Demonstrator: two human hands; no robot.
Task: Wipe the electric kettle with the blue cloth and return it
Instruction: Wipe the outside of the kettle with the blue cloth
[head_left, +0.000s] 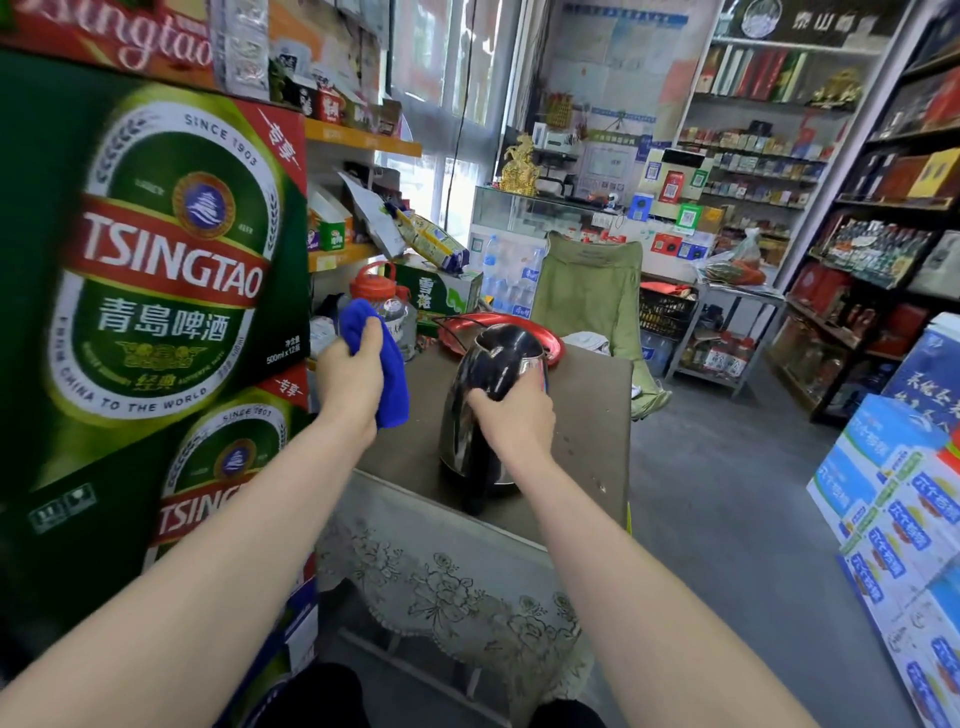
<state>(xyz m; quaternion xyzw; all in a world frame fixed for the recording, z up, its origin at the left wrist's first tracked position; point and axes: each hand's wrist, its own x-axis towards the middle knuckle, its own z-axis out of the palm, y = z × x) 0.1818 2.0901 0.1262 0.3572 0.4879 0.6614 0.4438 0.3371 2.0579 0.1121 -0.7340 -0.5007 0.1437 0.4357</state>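
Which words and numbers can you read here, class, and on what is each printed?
"TSINGTAO": upper green carton.
"SINCE 1903": same carton.
"青島啤酒": same carton.
"CHINA TO THE WORLD": same carton.
"500ml x 12": same carton.
"雪花": small green box.
"singtao", start cut off: red carton.
Blue-and-white cartons, shelf packets: too blurred.

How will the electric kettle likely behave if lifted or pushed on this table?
The electric kettle looks rigid; its glossy shell is probably slippery, so the right hand gripping its handle seems sensible. Taller than its base is wide, it may tip if pushed high.
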